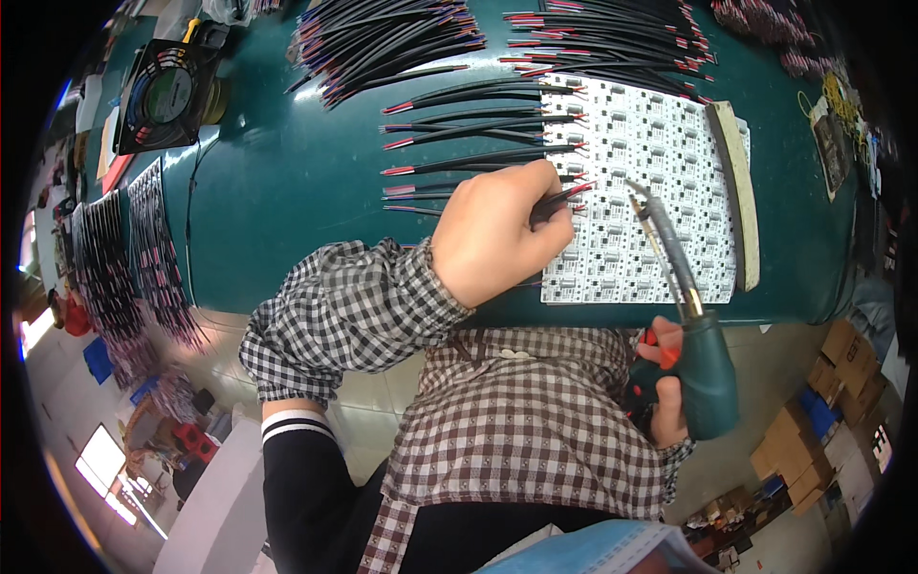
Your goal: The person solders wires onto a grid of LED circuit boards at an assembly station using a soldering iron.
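Observation:
My left hand (pixel 507 230) is closed in a pinch round a black-sheathed cable (pixel 550 207); its red-tipped end lies over a white circuit board panel (pixel 622 258). Below the panel's near edge, my right hand (pixel 662 383) grips a green-handled soldering gun (pixel 710 378). The gun's metal tip (pixel 639 191) points up over the panel, a short gap right of the cable end. Several more black cables (pixel 478 122) lie in a row, their right ends on the panel's left edge. My left hand hides part of the lower cables.
Cable bundles (pixel 392 38) and another pile (pixel 612 38) lie at the back. A pale bar (pixel 734 196) rests along the panel's right edge. A black fan (pixel 170 96) stands at the far left, with hanging cable strips (pixel 158 230) nearby. Cardboard boxes (pixel 851 359) are at lower right.

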The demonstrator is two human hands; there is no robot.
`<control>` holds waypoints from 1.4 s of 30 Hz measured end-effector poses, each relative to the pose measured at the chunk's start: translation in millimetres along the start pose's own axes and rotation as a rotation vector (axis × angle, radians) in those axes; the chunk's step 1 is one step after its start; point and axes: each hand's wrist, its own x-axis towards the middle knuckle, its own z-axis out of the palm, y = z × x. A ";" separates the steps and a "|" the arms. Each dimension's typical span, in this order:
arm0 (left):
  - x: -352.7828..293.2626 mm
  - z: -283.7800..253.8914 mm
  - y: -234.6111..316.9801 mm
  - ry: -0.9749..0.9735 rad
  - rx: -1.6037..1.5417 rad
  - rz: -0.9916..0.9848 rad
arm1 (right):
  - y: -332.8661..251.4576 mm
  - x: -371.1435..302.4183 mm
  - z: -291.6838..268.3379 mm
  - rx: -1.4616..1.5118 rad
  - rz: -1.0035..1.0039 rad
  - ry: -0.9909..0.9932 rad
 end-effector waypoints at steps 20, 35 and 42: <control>6.5 6.3 -0.7 0.083 0.058 0.016 | 15.0 -12.4 7.0 -0.004 0.090 -0.083; 9.4 2.2 0.2 0.061 0.056 -0.029 | 18.2 -7.4 -5.2 -0.343 0.000 -0.253; 9.3 2.4 0.3 0.061 0.069 -0.029 | 11.5 -0.7 -4.0 -0.568 -0.197 -0.376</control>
